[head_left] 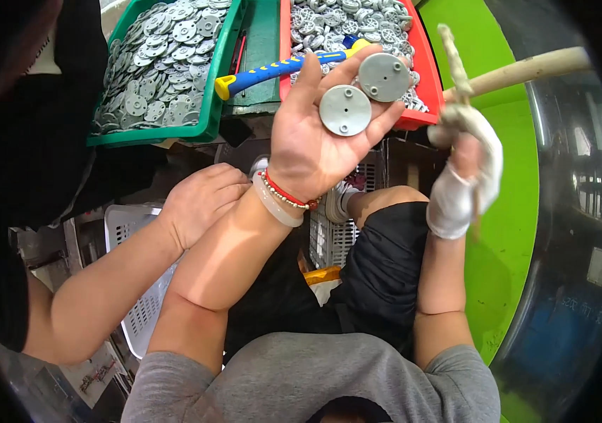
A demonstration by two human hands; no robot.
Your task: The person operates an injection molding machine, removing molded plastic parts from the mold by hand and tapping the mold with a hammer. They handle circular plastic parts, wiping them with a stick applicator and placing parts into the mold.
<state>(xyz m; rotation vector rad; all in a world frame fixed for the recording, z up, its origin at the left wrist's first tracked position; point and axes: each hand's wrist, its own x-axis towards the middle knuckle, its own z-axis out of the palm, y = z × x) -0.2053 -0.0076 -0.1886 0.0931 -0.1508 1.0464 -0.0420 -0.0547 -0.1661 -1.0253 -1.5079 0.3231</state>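
The left hand (318,134) is palm up with its fingers loosely spread, clasping nothing, and two grey discs lie on it: the near disc (345,111) on the upper palm and the far disc (384,77) out on the fingers. Just beyond the fingertips is a red tray (424,60), heaped with grey wheels (315,25). Ahead and to the left of the palm, a green tray (156,134) is filled nearly to its rim with flat grey plates (153,77). A blue-and-yellow handle (269,73) spans the gap between the trays, passing behind the thumb. Well right of the discs is the right hand (466,166), in a white glove (too blurred to tell whether it grips anything), near a wooden shaft (526,72). Below the palm, between the legs, stands a grey crate (325,243), its contents mostly hidden. Lower left of the palm, a white basket (134,328) sits behind a co-worker's arm (96,299), whose hand (202,201) is beside the wearer's left forearm.
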